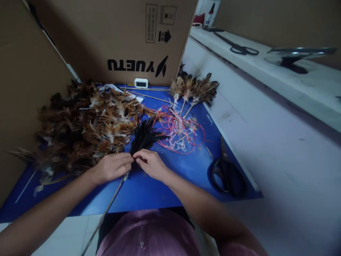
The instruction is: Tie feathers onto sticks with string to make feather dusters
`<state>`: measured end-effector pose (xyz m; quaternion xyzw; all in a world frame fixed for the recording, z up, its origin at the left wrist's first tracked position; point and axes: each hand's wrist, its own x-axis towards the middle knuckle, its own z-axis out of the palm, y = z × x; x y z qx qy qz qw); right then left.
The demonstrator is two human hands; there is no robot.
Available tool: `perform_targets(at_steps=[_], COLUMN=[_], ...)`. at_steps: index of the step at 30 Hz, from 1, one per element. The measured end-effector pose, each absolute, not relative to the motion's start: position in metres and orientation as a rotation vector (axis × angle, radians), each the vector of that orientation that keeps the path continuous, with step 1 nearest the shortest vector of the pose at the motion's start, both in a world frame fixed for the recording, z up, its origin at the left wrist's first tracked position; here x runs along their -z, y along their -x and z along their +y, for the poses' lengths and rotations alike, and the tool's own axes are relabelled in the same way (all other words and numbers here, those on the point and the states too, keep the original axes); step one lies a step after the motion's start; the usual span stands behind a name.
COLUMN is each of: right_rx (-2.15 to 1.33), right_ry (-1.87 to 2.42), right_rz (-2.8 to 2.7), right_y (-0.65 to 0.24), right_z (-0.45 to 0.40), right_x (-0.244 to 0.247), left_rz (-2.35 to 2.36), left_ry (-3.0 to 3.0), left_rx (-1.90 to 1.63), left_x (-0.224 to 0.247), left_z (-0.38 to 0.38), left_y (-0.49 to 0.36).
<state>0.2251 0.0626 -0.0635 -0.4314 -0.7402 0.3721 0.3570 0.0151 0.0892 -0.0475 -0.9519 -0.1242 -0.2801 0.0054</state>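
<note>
My left hand (113, 168) is closed around the upper part of a thin stick (111, 202), whose lower end slants down past the table edge. A bunch of black feathers (145, 136) fans out from the top of that stick. At the base of the feathers, my right hand (150, 163) pinches with thumb and forefinger; whatever lies between those fingertips is too small to make out. To the left spreads a large heap of loose brown feathers (93, 124). Tangled red string (195, 137) lies just beyond my right hand.
Black-handled scissors (226, 176) rest near the right edge of the blue table (165, 195). Several small feather bundles on sticks (195, 89) lie at the back right. A cardboard box (87, 35) and a small white digital timer (141, 83) stand behind. More scissors (239, 48) are on the ledge.
</note>
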Motion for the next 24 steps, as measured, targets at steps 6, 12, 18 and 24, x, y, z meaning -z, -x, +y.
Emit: perform_targets(at_steps=[6,12,18,24], right_rx=[-0.91,-0.912,-0.852,-0.884], right_ry=[1.129,1.111,1.114,1.047], right_rz=[-1.933,-1.961,-1.981,-2.043], right_y=[-0.219,-0.218,-0.216,-0.218], right_z=[0.066,0.067,0.064,0.071], right_x=[0.063,0.064,0.064,0.062], left_rz=[-0.264,-0.287,-0.211,-0.239], left_ry=[2.975,2.974,2.791,2.891], left_rx=[0.76,0.852,0.803,0.865], left_x=[0.055,0.063,0.057,0.059], left_z=[0.096,0.093,0.09,0.09], left_y=[-0.005,-0.001,-0.004,-0.003])
